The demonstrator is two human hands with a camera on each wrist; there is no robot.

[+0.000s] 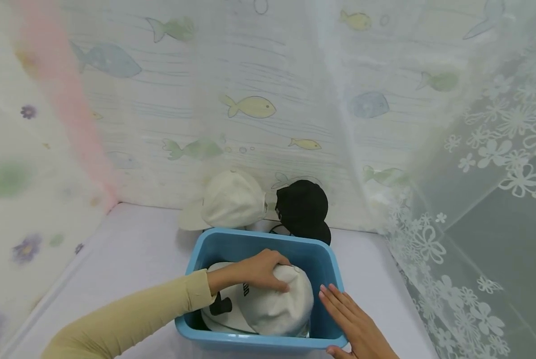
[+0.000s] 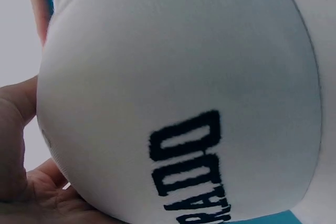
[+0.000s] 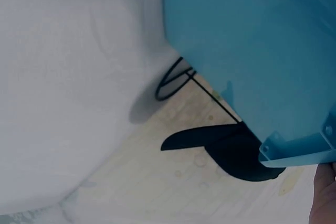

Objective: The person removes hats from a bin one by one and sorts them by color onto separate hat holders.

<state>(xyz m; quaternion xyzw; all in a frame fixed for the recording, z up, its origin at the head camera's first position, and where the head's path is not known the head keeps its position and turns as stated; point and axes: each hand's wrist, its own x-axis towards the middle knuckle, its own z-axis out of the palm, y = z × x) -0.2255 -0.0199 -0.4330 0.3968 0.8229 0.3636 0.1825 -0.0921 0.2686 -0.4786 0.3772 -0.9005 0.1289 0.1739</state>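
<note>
Inside the blue plastic bin (image 1: 268, 342) lies a white baseball cap (image 1: 290, 309) with dark lettering on its front. My left hand (image 1: 261, 269) reaches in and grips the crown, thumb and fingers spread around it. In the left wrist view, the cap's white front (image 2: 131, 77) and black block letters fill most of the picture. My right hand (image 1: 355, 319) rests at the bin's right rim with straight fingers over the edge. A dark patch (image 1: 221, 305) shows on white fabric below my left wrist.
Behind the bin stand a cream cap (image 1: 233, 199) on the left and a black cap (image 1: 304, 207) on the right. A black wire stand (image 3: 173, 80) shows beside the black cap. Sheer curtains with fish (image 1: 252, 106) and flowers surround the white surface (image 1: 128, 254).
</note>
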